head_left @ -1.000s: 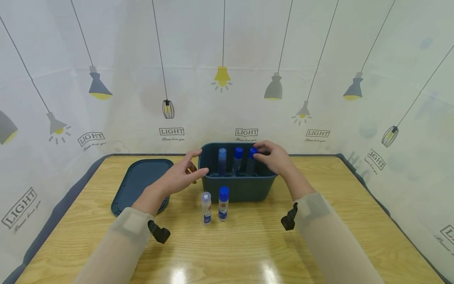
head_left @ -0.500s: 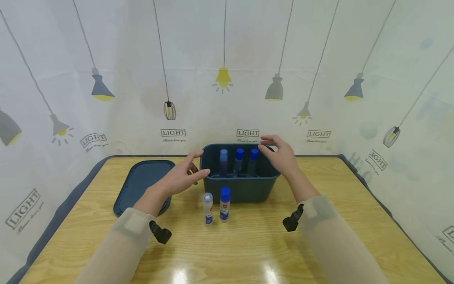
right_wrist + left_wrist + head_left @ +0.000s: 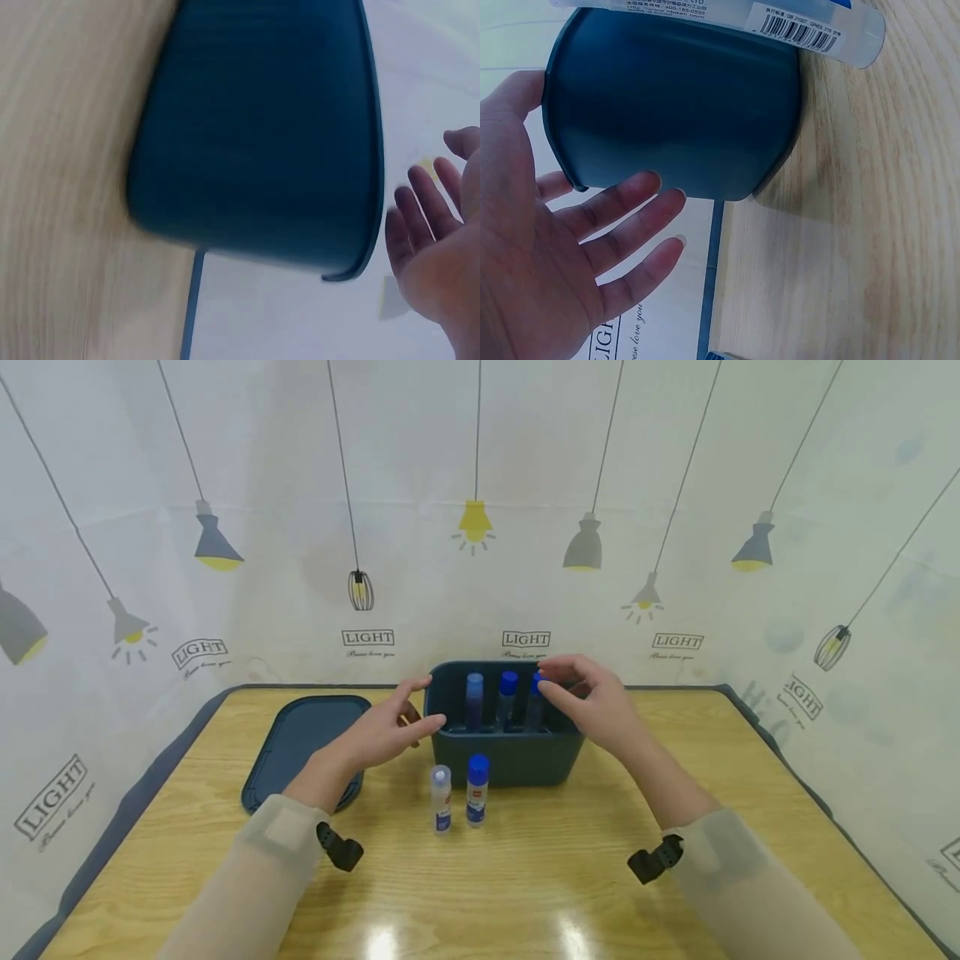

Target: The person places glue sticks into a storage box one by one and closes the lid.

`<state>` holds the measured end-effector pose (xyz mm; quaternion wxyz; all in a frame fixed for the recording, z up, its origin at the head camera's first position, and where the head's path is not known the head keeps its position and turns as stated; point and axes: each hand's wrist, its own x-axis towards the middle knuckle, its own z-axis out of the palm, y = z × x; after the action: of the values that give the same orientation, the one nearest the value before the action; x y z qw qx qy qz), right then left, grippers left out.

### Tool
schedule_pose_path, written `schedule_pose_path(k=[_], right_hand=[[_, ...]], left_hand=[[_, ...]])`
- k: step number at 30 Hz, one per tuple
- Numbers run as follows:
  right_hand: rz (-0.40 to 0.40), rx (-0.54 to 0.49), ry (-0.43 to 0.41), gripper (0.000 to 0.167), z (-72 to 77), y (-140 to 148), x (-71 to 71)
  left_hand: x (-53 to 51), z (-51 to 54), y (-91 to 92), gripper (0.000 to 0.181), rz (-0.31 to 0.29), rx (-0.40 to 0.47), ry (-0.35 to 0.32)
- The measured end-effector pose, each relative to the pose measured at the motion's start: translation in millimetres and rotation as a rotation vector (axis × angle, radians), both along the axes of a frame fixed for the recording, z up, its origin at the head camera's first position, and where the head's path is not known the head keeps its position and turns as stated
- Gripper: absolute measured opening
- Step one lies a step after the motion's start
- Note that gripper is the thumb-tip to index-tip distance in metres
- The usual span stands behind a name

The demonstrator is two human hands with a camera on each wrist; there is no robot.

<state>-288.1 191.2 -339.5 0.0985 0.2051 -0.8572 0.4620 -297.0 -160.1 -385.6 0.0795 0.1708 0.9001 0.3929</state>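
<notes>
My left hand [image 3: 375, 731] holds the left end of a dark blue-green box [image 3: 510, 764], thumb on the near rim and index finger at the far corner. In the left wrist view, this hand's [image 3: 559, 247] other fingers spread below the box [image 3: 675, 120]. Three blue-capped tubes stand inside: left [image 3: 474, 702], middle [image 3: 507, 697] and right [image 3: 534, 712]. My right hand [image 3: 611, 714] is over the box's right end, thumb and fingers around the right tube's cap; contact is unclear. In the right wrist view, that hand [image 3: 439, 240] looks loosely extended beside the box [image 3: 255, 142].
Before the box stand two glue tubes, one with a clear cap [image 3: 442, 802] and one with a blue cap [image 3: 477, 789]. A dark lid [image 3: 300, 743] lies left on the wooden table [image 3: 525, 877]. Behind is a lamp-printed cloth [image 3: 420, 543].
My right hand moved from the right tube's cap out to the right rim, then back left to the cap. My left hand stays at the box's left end.
</notes>
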Motion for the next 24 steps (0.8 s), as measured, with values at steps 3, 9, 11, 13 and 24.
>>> schedule_pose_path(k=[3,9,11,13,24], right_hand=[[0.043,0.030,0.013,0.032,0.6,-8.3,17.5],[0.144,0.066,-0.017,0.028,-5.5,-23.0,45.5],[0.189,0.069,-0.043,0.028,-8.4,-27.2,51.9],[0.225,0.075,-0.064,0.029,-11.4,-30.8,56.5],[0.334,0.162,-0.133,0.046,-35.0,-45.8,61.7]], left_hand=[[-0.4,0.4,-0.3,0.087,0.001,0.000,-0.001],[-0.5,0.3,-0.4,0.087,0.002,0.000,0.000],[-0.3,0.4,-0.2,0.088,0.004,0.001,0.000],[-0.3,0.4,-0.3,0.088,0.007,0.001,0.000],[0.6,0.8,-0.2,0.088,-0.004,0.005,-0.003]])
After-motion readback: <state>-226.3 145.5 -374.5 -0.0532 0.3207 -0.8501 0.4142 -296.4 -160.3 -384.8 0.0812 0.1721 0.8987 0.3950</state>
